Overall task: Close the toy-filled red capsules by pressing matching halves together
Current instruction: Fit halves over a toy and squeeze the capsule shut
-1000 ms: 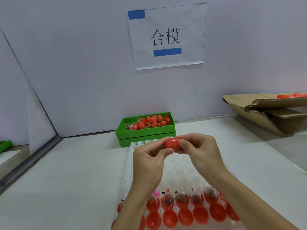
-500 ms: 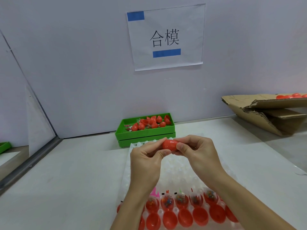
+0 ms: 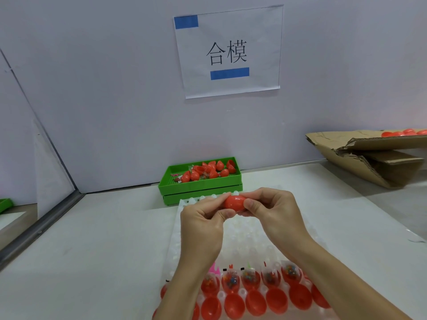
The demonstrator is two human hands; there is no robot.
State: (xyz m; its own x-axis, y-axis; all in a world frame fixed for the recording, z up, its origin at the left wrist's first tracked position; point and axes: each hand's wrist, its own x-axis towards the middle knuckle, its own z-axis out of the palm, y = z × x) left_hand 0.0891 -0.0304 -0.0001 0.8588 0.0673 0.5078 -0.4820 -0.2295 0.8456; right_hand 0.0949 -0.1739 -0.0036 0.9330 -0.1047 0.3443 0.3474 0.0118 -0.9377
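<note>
A red capsule [image 3: 233, 202] lies sideways in the air between my two hands, above the far part of a white dimpled tray [image 3: 245, 236]. My left hand [image 3: 203, 224] pinches its left end with thumb and fingers. My right hand [image 3: 272, 212] pinches its right end. Along the tray's near edge stands a row of toy-filled red halves [image 3: 250, 278]. In front of that row lie several empty red halves [image 3: 255, 303].
A green bin [image 3: 201, 189] with loose red capsule halves and wrapped toys stands against the back wall. A torn cardboard box [image 3: 369, 158] holding red capsules lies at the right. A paper sign [image 3: 227, 51] hangs on the wall. A metal rail [image 3: 39, 229] borders the table's left side.
Both hands keep squeezing the same capsule in about the same place. Only the camera view has shifted slightly.
</note>
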